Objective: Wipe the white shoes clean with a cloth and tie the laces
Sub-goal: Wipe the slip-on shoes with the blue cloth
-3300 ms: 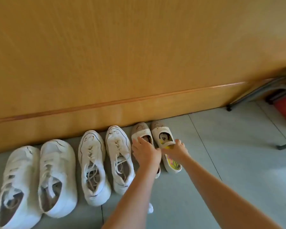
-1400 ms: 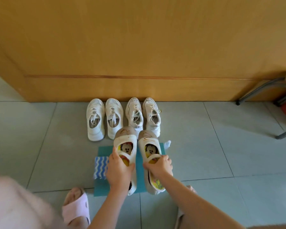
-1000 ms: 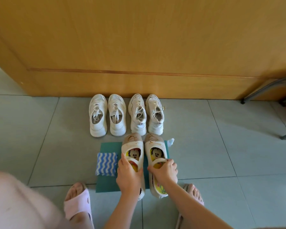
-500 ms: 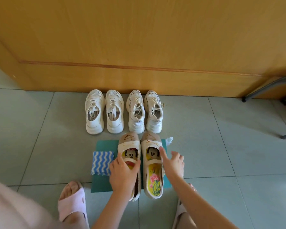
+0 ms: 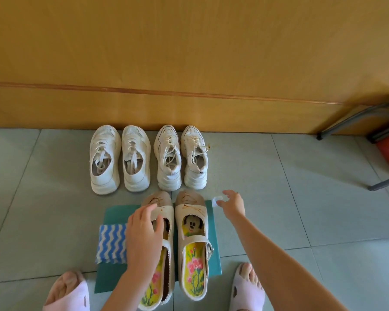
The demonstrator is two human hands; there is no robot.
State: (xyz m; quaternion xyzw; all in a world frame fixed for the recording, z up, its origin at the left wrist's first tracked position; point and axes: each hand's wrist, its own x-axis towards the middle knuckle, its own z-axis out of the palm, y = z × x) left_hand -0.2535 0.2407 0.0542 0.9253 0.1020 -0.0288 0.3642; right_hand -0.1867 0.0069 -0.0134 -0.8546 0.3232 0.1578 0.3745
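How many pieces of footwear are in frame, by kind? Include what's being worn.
Lace-up white sneakers: 4
Strap shoes with patterned insoles: 2
Worn pink slippers: 2
Total: 8

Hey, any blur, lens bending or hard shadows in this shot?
In the head view the groove on the wooden panel bows from the wide lens; in the head view the left hand and right hand look slightly smeared while the white sneakers are crisp; head-view light is soft, with a faint shadow by the chair legs.
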